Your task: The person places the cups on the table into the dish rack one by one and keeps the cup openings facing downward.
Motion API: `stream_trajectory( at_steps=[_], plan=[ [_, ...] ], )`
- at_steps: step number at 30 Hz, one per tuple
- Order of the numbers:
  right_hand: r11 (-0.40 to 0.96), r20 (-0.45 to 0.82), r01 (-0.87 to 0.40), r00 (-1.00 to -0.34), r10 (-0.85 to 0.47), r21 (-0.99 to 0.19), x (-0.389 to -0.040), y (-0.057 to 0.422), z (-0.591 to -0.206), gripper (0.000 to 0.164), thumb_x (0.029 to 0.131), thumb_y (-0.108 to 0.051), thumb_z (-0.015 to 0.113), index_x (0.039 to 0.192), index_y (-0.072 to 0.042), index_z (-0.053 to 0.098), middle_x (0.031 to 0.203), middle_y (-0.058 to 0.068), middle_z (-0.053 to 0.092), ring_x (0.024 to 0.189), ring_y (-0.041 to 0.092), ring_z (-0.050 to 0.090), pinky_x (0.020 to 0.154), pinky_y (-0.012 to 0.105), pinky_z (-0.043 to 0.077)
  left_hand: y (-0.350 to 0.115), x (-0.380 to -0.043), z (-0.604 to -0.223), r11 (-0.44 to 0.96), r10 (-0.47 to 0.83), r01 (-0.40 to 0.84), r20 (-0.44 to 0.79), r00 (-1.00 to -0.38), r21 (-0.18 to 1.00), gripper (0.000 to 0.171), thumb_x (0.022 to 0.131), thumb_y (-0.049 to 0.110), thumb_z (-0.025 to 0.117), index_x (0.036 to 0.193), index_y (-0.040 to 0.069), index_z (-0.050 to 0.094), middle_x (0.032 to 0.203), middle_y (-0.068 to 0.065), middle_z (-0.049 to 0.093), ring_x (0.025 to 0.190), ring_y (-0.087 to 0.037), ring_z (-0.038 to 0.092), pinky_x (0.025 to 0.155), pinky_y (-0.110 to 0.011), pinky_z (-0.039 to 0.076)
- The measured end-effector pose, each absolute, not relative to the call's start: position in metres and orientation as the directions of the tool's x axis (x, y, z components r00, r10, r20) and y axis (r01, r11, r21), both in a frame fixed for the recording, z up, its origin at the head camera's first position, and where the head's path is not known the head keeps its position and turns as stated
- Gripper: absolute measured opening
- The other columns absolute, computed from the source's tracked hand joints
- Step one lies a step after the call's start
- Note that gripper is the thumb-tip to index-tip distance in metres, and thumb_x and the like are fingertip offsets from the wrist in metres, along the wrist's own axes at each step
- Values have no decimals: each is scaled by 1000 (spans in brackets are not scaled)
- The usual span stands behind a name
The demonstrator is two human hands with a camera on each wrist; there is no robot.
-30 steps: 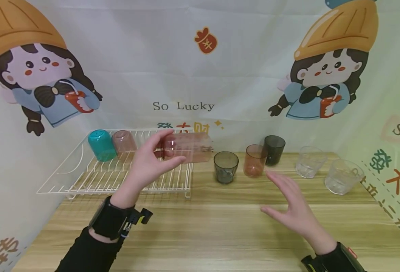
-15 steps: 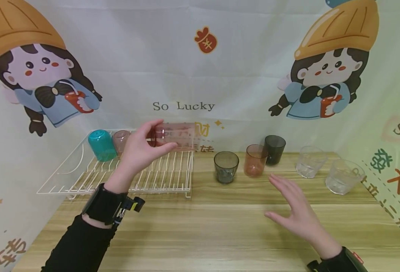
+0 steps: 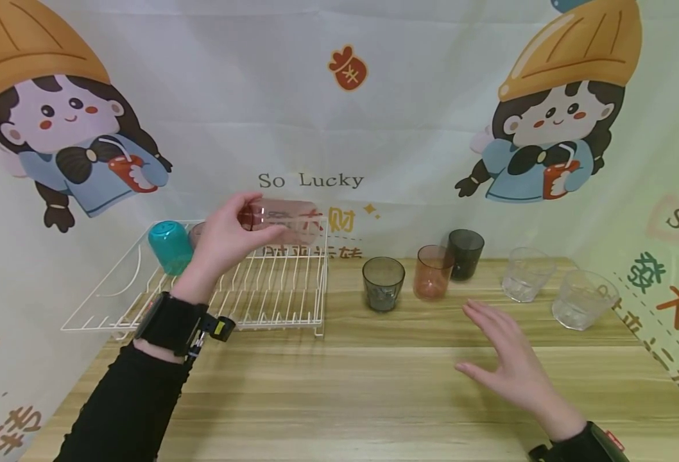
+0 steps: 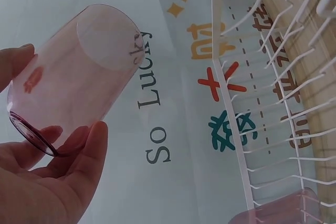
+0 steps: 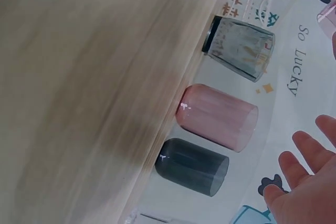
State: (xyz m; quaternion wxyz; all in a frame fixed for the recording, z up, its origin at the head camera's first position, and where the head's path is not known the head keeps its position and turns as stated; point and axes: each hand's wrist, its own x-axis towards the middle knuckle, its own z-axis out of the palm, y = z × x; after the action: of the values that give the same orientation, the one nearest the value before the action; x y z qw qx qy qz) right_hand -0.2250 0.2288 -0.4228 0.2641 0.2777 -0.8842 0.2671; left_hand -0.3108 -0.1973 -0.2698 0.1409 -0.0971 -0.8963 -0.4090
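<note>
My left hand (image 3: pixel 218 240) grips a pink transparent cup (image 3: pixel 293 221) lying sideways in the air above the white wire rack (image 3: pixel 282 324). The cup's dark, thick end is toward the palm and its other end points right. In the left wrist view, thumb and fingers lie round that pink cup (image 4: pixel 79 72) near the dark end. On the rack a teal cup (image 3: pixel 169 247) stands upside down beside another pink cup (image 3: pixel 196 233), mostly hidden behind my left hand. My right hand (image 3: pixel 515 369) hovers over the table with fingers spread, holding nothing, in front of the standing cups.
Right of the rack stand a smoky grey cup (image 3: pixel 383 285), a reddish-pink cup (image 3: pixel 433 276) and a dark cup (image 3: pixel 466 255). Farther right are two clear glasses, one nearer the back (image 3: pixel 525 277) and one nearer the edge (image 3: pixel 582 303). A printed cloth (image 3: pixel 420 128) hangs behind the table.
My left hand has carried the pink cup left and upward over the rack, covering more of the other pink cup. The right hand has drifted slightly right and down.
</note>
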Motion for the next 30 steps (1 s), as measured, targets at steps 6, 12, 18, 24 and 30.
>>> stream_trajectory(
  at_steps=[6,12,18,24,30],
  plan=[
    [706,637,-644,-683,-358,-294,-225,234,-424,91,63,-29,83,142,-8,42,144,13,43,129,34,38,117,31,18,-202,-321,-267,675,39,247,301,-953,695,86,78,44,74,145,9,34,116,-13,53,105,-26,51,91,-41,47],
    [713,632,-638,-688,-358,-291,-226,239,-424,91,62,-29,83,140,-6,43,143,14,44,128,34,39,112,43,26,-206,-331,-267,702,60,234,271,-961,672,88,79,49,71,147,10,31,122,-13,51,111,-27,48,96,-40,44],
    [725,619,-625,-699,-357,-288,-226,244,-424,90,61,-29,83,139,-5,45,140,17,46,124,39,41,99,58,33,-209,-341,-269,762,77,220,252,-965,609,83,83,45,68,147,8,30,126,-14,48,110,-29,46,95,-40,42],
    [735,602,-615,-712,-362,-286,-229,250,-425,89,62,-30,83,138,-5,46,138,20,47,122,41,41,97,60,34,-213,-350,-274,803,79,203,238,-968,560,68,86,40,65,138,4,38,109,-15,46,93,-28,39,77,-41,33],
    [745,580,-600,-730,-361,-291,-231,255,-426,89,63,-31,83,139,-5,45,140,19,45,123,42,41,98,62,32,-220,-356,-279,845,60,147,183,-981,514,60,88,36,64,131,1,42,112,-18,48,97,-32,43,80,-43,38]
  ],
)
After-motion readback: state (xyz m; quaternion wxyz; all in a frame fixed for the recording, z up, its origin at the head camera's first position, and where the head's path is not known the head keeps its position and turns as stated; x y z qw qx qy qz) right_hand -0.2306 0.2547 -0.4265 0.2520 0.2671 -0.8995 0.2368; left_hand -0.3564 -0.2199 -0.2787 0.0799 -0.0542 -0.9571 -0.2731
